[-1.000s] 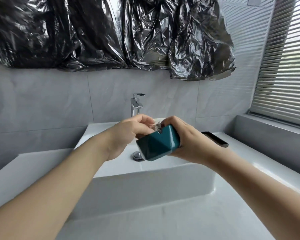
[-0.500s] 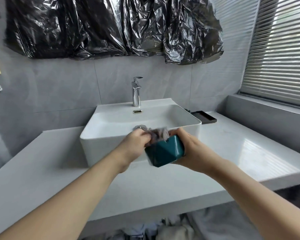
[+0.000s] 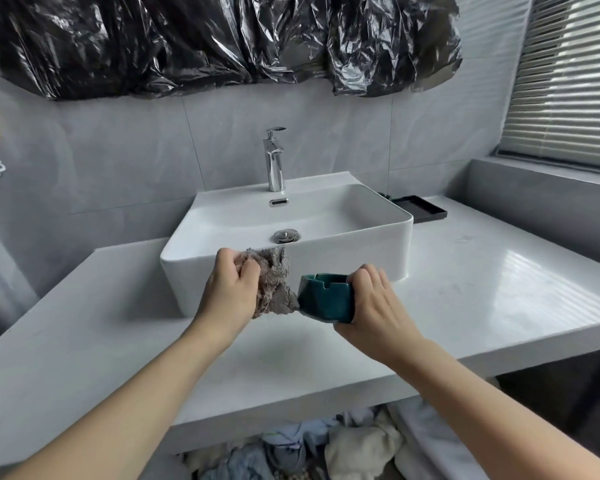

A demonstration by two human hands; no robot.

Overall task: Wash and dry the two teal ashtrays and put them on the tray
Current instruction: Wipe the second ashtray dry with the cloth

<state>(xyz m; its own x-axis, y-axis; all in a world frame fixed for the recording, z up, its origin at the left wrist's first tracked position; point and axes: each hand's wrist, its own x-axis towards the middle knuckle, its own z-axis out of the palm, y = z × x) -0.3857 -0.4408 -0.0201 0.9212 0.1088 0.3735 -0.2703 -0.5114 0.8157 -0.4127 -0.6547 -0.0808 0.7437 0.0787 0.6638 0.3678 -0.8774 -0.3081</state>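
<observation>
My right hand (image 3: 368,306) grips a teal faceted ashtray (image 3: 324,297) with a notched rim, held above the counter in front of the basin. My left hand (image 3: 231,289) grips a crumpled grey-brown cloth (image 3: 274,282), which hangs just left of the ashtray and touches its side. A black tray (image 3: 421,209) lies on the counter right of the basin, near the wall. Only one teal ashtray is in view.
A white rectangular basin (image 3: 291,244) with a chrome tap (image 3: 275,161) stands on the pale counter (image 3: 482,278). Black plastic sheeting hangs on the wall above. A blinded window is at the right. Piled laundry lies under the counter.
The view has pulled back from the basin. The cloth has come out of the ashtray, and my hands have drawn apart, left hand going left with the cloth.
</observation>
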